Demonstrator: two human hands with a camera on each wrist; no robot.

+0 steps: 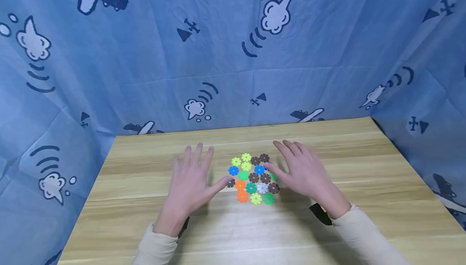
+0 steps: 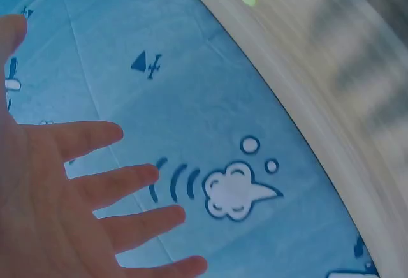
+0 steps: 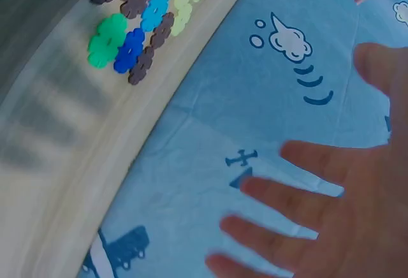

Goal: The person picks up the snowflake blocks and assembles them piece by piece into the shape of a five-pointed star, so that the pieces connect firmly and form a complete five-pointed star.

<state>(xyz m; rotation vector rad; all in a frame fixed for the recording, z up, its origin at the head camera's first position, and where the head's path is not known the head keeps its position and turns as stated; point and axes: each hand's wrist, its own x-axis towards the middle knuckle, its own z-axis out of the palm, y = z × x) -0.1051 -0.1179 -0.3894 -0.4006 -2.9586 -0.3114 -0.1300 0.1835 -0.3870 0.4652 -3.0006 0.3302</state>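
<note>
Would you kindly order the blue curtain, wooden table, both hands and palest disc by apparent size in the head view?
Largest to smallest:
Blue curtain
Wooden table
Left hand and right hand, too alike to rank
Palest disc

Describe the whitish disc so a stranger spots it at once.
On the wooden table, find the flower-shaped discs clustered between the left hand and right hand. Among the nearer ones, the whitish disc lies between a teal disc and a brown disc. No other disc is that pale.
</note>
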